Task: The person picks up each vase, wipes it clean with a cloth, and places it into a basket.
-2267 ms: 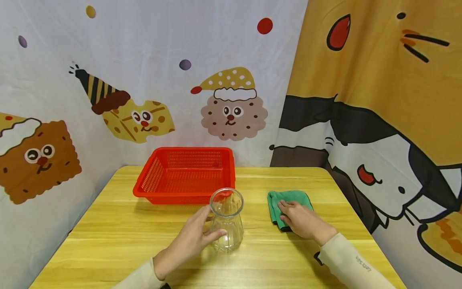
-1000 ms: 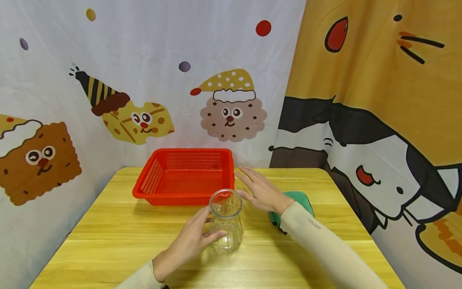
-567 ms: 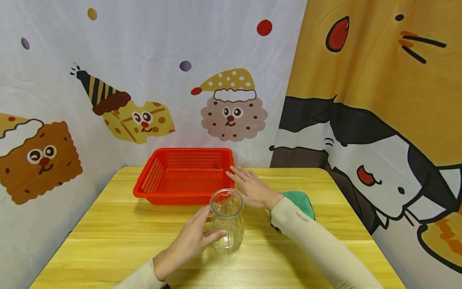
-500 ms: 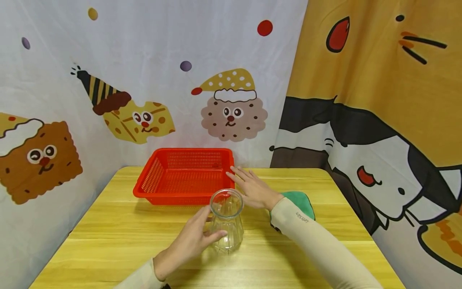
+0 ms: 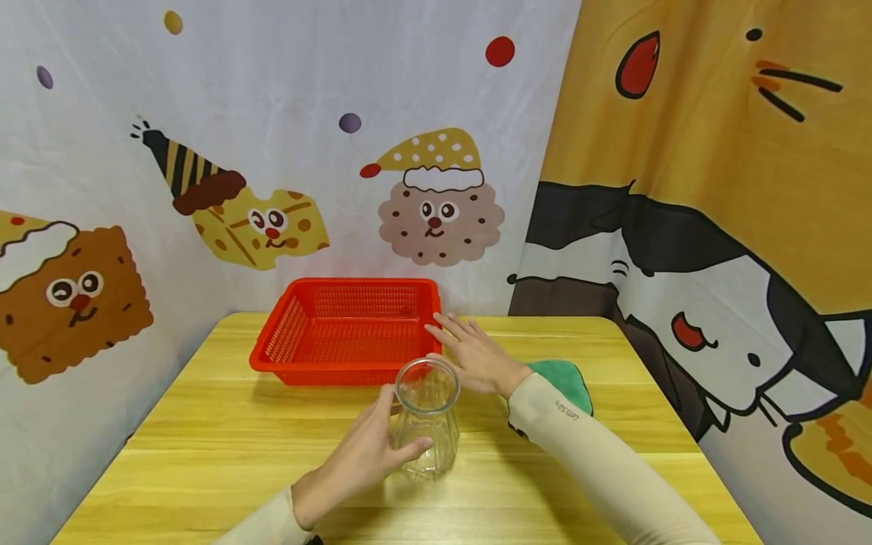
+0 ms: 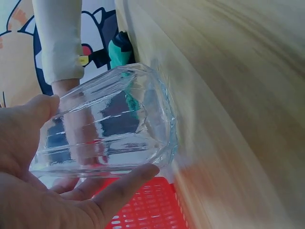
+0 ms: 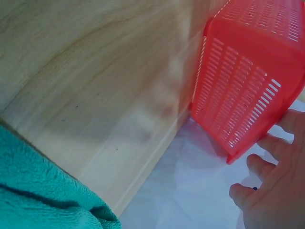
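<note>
My left hand (image 5: 361, 463) holds a clear glass vase (image 5: 436, 446) by its side, thumb in front and fingers behind. The left wrist view shows the vase's faceted body (image 6: 114, 124) between thumb and fingers, its base close to the table; I cannot tell whether it touches. With fingers spread and nearly straight, my right hand (image 5: 477, 357) is at the right side of a red plastic basket (image 5: 341, 377). Its fingertips appear to touch the basket's rim in the right wrist view. Under my right forearm lies a folded green cloth (image 5: 564, 382), partly hidden.
All this stands on a yellow wood-grain table (image 5: 238, 439). The basket is near the back edge, with nothing visible inside. A printed curtain (image 5: 286, 91) hangs close behind the table and along its sides.
My right hand has left the green cloth and moved left and back to the basket's right side, then stayed there. The vase's rim has come slightly nearer while my left hand keeps hold.
</note>
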{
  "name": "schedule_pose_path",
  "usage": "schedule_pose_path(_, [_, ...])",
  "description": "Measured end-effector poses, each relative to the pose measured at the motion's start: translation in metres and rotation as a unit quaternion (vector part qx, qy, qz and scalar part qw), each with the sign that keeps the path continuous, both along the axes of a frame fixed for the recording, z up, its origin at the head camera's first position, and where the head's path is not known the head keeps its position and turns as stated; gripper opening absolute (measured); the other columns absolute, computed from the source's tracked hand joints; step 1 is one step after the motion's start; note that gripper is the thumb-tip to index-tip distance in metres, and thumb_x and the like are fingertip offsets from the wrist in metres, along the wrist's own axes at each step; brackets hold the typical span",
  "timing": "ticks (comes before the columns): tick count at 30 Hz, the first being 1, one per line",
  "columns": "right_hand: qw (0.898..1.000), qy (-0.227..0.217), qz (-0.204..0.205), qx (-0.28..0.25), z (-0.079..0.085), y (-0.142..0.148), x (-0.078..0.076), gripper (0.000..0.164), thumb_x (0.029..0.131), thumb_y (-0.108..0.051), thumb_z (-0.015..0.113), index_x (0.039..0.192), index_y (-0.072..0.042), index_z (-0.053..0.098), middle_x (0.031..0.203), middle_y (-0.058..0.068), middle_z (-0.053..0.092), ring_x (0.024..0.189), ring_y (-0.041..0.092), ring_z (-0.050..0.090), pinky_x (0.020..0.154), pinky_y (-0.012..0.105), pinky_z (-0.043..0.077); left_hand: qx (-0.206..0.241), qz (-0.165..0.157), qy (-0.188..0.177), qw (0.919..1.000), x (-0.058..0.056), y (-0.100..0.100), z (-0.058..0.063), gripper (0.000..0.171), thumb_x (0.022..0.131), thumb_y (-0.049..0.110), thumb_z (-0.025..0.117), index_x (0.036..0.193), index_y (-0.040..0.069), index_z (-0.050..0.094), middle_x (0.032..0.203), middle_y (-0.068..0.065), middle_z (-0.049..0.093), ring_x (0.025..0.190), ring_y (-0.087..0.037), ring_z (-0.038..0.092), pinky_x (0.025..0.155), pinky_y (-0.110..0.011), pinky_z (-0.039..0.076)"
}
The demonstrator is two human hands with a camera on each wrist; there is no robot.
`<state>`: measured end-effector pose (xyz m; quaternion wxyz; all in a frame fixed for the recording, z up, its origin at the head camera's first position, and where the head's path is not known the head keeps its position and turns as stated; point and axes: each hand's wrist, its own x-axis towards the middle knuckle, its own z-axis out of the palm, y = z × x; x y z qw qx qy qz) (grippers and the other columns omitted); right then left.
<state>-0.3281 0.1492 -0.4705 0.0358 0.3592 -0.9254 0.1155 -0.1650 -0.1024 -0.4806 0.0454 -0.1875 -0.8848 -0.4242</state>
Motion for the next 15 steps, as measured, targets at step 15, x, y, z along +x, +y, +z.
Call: schedule_pose_path(15, [1.0, 0.0, 0.0, -0.001, 0.0007, 0.0, 0.0023, 0.079, 0.121, -0.066, 0.044, 0.184, -0.02, 0.036, 0.195, 0.013, 0.028, 0.182, 0.041, 0.028, 0.148, 0.073, 0.025, 0.022, 0.0, 0.031, 0.9993, -0.0016, 0.0094, -0.0024, 0.099, 0.09, 0.024, 0.105, 0.172, 0.014, 0.05, 0.164, -0.014, 0.068, 0.149, -0.043, 0.07, 0.104, -0.059, 0.073])
